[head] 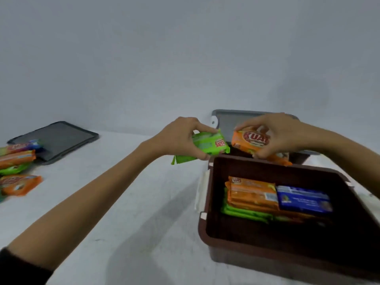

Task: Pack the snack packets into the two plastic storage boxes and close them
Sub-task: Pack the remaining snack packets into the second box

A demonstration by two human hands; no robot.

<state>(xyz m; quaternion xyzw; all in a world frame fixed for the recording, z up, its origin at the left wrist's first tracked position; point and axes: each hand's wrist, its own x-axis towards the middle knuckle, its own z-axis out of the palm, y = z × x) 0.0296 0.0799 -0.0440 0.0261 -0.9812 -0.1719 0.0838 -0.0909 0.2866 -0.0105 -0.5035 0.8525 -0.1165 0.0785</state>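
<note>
My left hand (181, 138) grips a green snack packet (202, 146) just beyond the far left corner of the open brown storage box (211, 229). My right hand (275, 136) holds an orange snack packet (246, 140) above the box's far rim. Inside the box lie stacked orange packets (253, 194), green packets (244, 212) beneath them and a blue packet (304, 199). Behind my hands a second box with a grey lid (226, 120) stands mostly hidden.
A dark grey lid (59, 138) lies flat at the back left of the white table (127, 202). A pile of loose orange and green packets (17, 171) sits at the left edge. A plain wall rises behind.
</note>
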